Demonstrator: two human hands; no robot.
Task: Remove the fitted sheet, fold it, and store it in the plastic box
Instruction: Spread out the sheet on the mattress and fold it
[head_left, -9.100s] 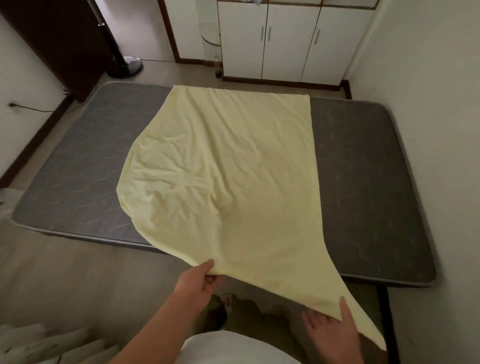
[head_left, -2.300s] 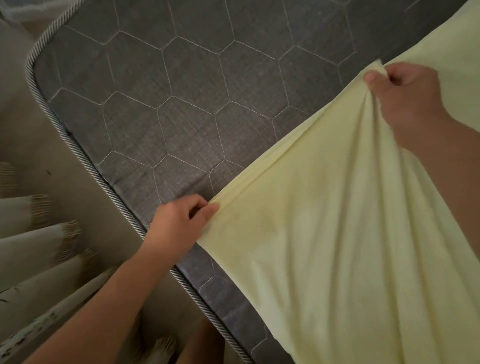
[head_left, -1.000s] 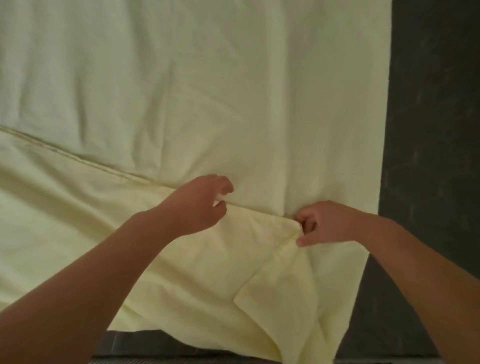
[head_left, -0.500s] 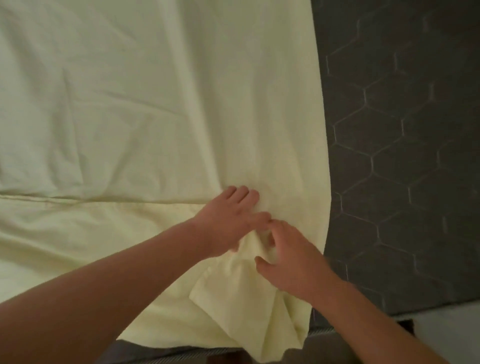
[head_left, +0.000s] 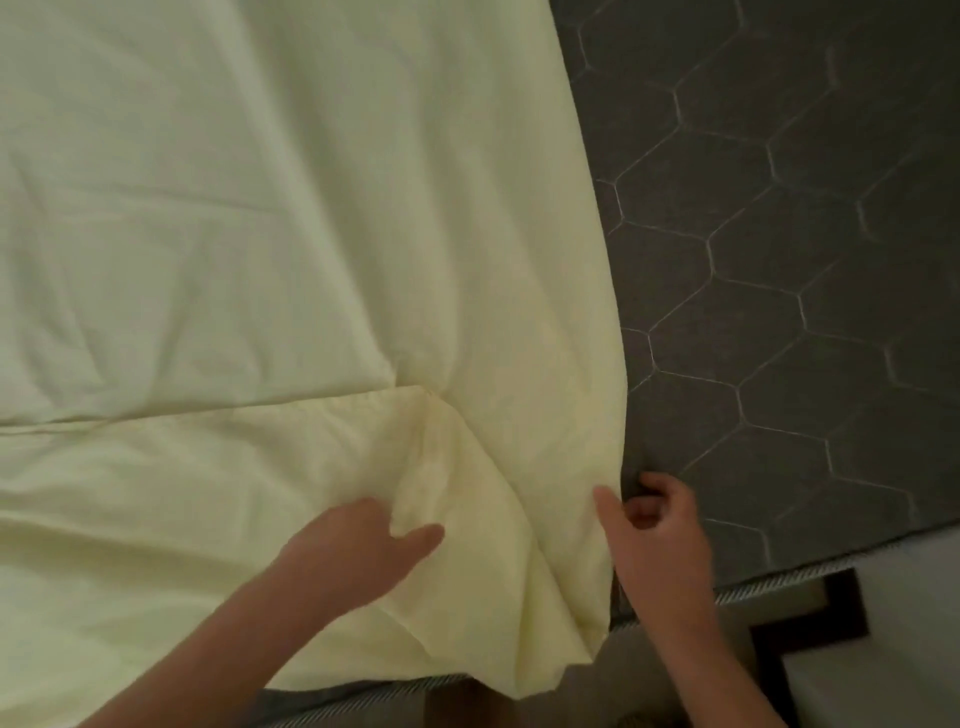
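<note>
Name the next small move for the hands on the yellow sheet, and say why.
Probably pull the bunched corner flat: the right hand draws the edge it seems to pinch outward, while the left hand, fingers tucked under a fold, keeps that fold in place. The fitted sheet puckers between the hands and droops over the near edge of the mattress, so the fold is not yet square.

A dark grey mattress (head_left: 779, 260) quilted in pale hexagon stitching filled the right side. Its striped piped edge (head_left: 779, 579) ran along the bottom. Beyond it sat a dark strip (head_left: 841, 618), possibly skirting, against a pale surface (head_left: 909, 597).
</note>
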